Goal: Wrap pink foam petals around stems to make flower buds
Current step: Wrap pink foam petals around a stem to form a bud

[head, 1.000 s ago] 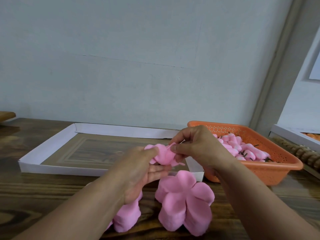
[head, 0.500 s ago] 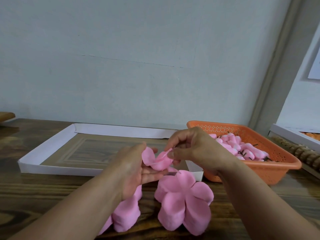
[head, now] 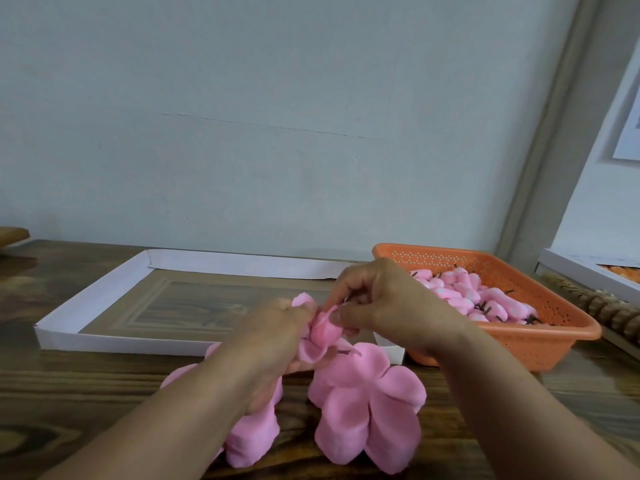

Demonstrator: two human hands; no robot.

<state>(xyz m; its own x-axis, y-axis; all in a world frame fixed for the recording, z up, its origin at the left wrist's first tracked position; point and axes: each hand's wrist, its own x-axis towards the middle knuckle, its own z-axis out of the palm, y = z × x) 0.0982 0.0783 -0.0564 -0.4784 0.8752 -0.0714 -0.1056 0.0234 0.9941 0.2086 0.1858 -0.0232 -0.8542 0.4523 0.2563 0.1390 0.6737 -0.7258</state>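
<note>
Two hands meeting over wooden table [head: 62, 393], head view. Left hand [head: 273, 337] curled around pink foam petal piece [head: 320, 332], cradling from below. Right hand [head: 384, 306] pinching same piece at top, thumb and forefinger closed on petal edge. Short dark stem [head: 344, 352] poking out beneath. Flat petal stacks [head: 367, 410] on table just below hands. Orange basket [head: 554, 327] at right, filled with finished buds [head: 464, 296]. White cardboard tray [head: 90, 299] behind left.
</note>
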